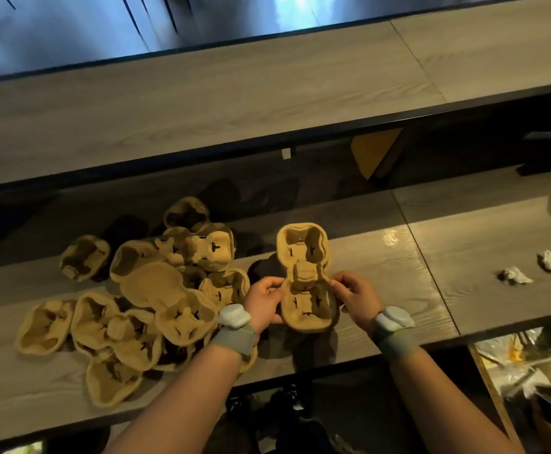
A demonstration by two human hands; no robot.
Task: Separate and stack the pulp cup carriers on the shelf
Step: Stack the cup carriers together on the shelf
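A tan pulp cup carrier [303,253] with two cup wells is held over the wooden shelf [382,290], cups facing up. My left hand [266,299] grips its left edge near the narrow waist and my right hand [354,298] grips the right edge. It may be more than one carrier nested together; I cannot tell. To the left lies a loose pile of several similar carriers [156,290], overlapping at different angles. One single carrier [84,257] sits apart at the back left.
Two crumpled white scraps [513,275] lie on the shelf at the right. An upper wooden shelf [202,103] overhangs the back. Below the shelf's front edge at the right are bags and packaging [529,362]. Both wrists wear grey bands.
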